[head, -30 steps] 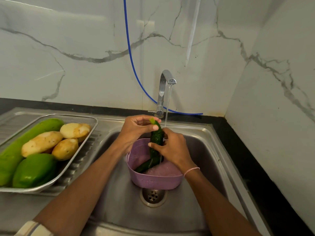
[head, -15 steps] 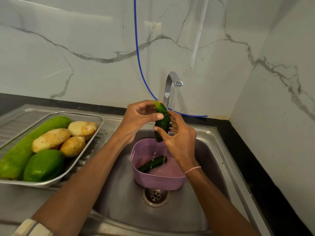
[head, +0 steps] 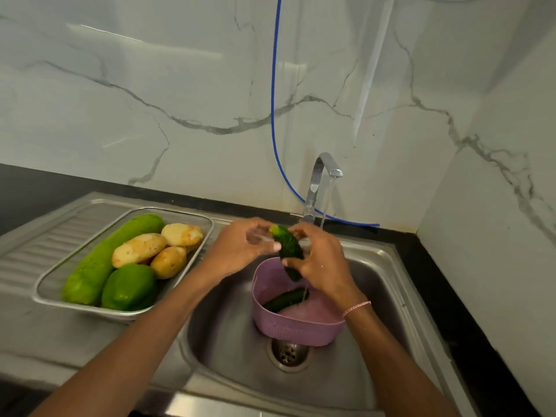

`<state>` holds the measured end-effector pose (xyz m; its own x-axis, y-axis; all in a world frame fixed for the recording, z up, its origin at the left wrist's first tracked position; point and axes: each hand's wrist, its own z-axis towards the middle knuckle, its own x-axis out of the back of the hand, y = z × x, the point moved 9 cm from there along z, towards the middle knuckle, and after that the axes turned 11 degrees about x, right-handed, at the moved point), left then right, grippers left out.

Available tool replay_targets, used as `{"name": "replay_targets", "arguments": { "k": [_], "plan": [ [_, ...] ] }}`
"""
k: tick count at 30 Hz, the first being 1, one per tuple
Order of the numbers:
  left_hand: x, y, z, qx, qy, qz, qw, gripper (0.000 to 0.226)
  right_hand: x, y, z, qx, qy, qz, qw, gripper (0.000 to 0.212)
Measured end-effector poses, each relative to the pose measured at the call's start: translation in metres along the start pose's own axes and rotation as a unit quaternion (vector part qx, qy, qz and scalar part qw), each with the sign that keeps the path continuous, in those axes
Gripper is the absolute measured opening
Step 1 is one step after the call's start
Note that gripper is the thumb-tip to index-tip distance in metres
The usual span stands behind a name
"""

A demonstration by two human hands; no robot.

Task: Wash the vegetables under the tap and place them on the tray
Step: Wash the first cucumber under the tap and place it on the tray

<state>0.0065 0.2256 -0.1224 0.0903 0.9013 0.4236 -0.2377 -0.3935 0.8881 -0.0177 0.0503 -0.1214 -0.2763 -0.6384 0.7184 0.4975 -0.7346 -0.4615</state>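
Two hands on one cucumber (head: 290, 248), held tilted above the purple basket (head: 301, 328) in the sink (head: 228, 341): left hand (head: 240, 248) pinches the pale top end, right hand (head: 322, 263) curls round the lower half, with the tap (head: 323, 173) running just behind. Risk: wet skin plus a fingertip grip, so it could slip and drop onto the second cucumber (head: 285, 299) in the basket. Tray (head: 45, 288) sits well to the left and is already crowded, so a careless set-down could let it roll off.

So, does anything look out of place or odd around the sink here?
Only the blue tube: it hangs loose down the wall, passes behind the tap and ends on the counter. Nothing else stands out.
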Motion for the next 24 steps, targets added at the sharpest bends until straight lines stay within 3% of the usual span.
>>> {"name": "replay_targets", "arguments": {
  "k": [2,6,12,19,24],
  "plan": [
    [-0.004,-0.016,-0.008,0.019,-0.037,0.072,0.997,0.043,-0.017,-0.001,-0.007,-0.012,-0.088,-0.069,0.994,0.061],
    [0.001,-0.015,-0.027,0.004,-0.045,0.078,0.996,0.054,-0.021,-0.019,-0.007,0.044,-0.107,-0.093,0.989,0.062],
    [0.071,0.013,-0.050,-0.036,0.119,0.084,0.989,0.035,-0.018,-0.079,0.026,0.178,-0.041,-0.091,0.979,0.066],
    [0.161,0.009,-0.073,-0.009,0.196,0.098,0.976,0.031,-0.045,-0.141,0.063,0.220,-0.026,-0.033,0.975,0.055],
    [0.224,-0.016,-0.095,0.044,0.248,0.082,0.964,0.024,-0.089,-0.188,0.090,0.242,-0.080,-0.017,0.967,0.051]
  ]
}}
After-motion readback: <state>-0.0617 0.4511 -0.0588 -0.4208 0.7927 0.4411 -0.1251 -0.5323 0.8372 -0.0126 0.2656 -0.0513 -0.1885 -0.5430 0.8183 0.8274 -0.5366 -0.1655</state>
